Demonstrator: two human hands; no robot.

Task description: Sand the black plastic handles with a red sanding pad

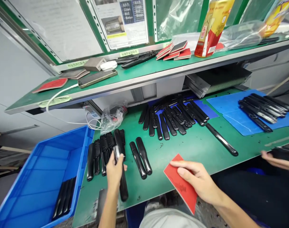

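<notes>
My left hand (114, 172) is closed around a long, glossy black plastic handle part (123, 188), just above the front left of the green table. My right hand (202, 182) pinches a flat red sanding pad (182, 186) with dark print on it, over the table's front edge; pad and part are apart. Two black handle parts (141, 156) lie side by side between my hands. Left of them, a row of similar parts (97, 155) sits close behind my left hand. A larger group of black parts (170, 118) lies farther back.
At the left stands a blue bin (42, 158) with several black parts inside. A shelf (135, 71) above holds a phone (98, 78), red pads (175, 50) and a drink carton (212, 28). On the right are a blue mat (226, 106) with parts and another person's hand (279, 162).
</notes>
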